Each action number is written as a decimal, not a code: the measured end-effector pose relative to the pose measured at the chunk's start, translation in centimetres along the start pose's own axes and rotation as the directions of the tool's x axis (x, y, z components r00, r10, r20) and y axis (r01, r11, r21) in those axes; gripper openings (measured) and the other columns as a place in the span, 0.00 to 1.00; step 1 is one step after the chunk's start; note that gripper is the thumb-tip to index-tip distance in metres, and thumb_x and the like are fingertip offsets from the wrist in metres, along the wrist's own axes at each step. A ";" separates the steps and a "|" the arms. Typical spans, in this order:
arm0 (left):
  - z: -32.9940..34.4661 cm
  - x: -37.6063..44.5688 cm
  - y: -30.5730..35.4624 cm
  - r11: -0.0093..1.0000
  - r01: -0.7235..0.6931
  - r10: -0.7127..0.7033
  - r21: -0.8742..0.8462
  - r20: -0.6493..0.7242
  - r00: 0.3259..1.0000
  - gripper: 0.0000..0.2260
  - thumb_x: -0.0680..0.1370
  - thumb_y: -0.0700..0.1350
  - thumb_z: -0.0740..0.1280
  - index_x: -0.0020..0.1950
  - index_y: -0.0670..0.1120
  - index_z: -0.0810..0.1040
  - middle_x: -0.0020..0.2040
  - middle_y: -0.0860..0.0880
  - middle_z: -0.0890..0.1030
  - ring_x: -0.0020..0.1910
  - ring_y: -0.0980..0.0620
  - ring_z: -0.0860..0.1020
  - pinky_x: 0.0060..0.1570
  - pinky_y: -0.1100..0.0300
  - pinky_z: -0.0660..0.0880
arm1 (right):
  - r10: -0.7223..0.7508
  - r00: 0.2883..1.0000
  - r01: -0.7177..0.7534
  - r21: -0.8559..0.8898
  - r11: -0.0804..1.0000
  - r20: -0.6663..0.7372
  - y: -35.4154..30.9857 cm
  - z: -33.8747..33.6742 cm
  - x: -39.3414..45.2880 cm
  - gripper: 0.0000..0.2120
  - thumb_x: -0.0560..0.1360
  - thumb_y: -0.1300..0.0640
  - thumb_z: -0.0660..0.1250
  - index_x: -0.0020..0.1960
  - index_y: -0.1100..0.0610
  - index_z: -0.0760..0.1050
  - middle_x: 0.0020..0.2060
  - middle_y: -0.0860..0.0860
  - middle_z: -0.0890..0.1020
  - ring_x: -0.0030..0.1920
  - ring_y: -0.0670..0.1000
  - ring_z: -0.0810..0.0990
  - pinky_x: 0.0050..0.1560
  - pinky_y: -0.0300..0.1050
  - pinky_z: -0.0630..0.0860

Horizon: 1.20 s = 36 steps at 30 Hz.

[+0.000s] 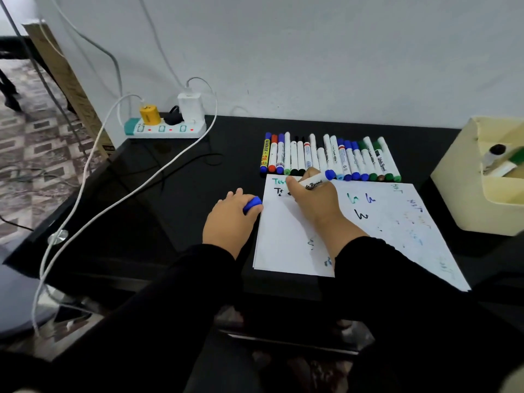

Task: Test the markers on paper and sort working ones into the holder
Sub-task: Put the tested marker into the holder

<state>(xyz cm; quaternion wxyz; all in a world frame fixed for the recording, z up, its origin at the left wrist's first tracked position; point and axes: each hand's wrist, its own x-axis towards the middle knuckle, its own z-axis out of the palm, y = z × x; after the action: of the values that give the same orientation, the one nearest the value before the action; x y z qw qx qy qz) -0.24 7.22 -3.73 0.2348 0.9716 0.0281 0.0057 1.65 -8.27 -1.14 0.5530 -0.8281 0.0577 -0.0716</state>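
My right hand grips a white marker with a blue end, its tip down on the white paper near the top left corner, beside written test marks. My left hand rests on the black table just left of the paper and holds the marker's blue cap. A row of several markers in blue, green, red and black lies side by side beyond the paper. The pale yellow holder stands at the right with two markers inside.
A white power strip with plugged chargers sits at the back left of the black table. A white cable runs across the table's left part and over its edge. The wall is directly behind.
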 end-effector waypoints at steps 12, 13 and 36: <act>0.0 0.1 0.2 0.999 -0.022 0.022 0.034 0.011 1.000 0.19 0.80 0.55 0.57 0.71 0.53 0.67 0.76 0.49 0.59 0.75 0.50 0.57 0.72 0.55 0.52 | -0.024 1.000 0.022 -0.113 0.993 -0.013 0.1 0.3 0.5 0.15 0.76 0.56 0.65 0.34 0.53 0.62 0.28 0.50 0.68 0.30 0.46 0.67 0.31 0.38 0.65; 0.0 0.1 0.2 0.999 -0.024 0.024 0.034 0.011 1.000 0.19 0.80 0.55 0.57 0.71 0.53 0.67 0.76 0.49 0.59 0.75 0.50 0.57 0.72 0.55 0.52 | -0.023 1.000 0.021 -0.093 0.995 -0.019 0.1 0.3 0.5 0.15 0.76 0.56 0.65 0.34 0.53 0.62 0.28 0.50 0.69 0.29 0.46 0.67 0.32 0.38 0.65; 0.3 0.3 -0.1 0.999 -0.032 0.032 0.037 0.005 0.999 0.18 0.80 0.55 0.57 0.69 0.54 0.69 0.76 0.49 0.59 0.75 0.50 0.57 0.72 0.54 0.53 | 0.000 0.999 -0.004 -0.074 0.997 -0.052 0.0 0.0 0.0 0.16 0.74 0.61 0.63 0.32 0.54 0.60 0.26 0.49 0.66 0.28 0.46 0.64 0.30 0.38 0.62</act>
<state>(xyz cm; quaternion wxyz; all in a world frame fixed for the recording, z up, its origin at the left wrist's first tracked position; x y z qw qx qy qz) 0.09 7.18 -4.02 0.2168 0.9761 0.0121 0.0070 1.63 -8.24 -1.11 0.5205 -0.8457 0.0753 -0.0902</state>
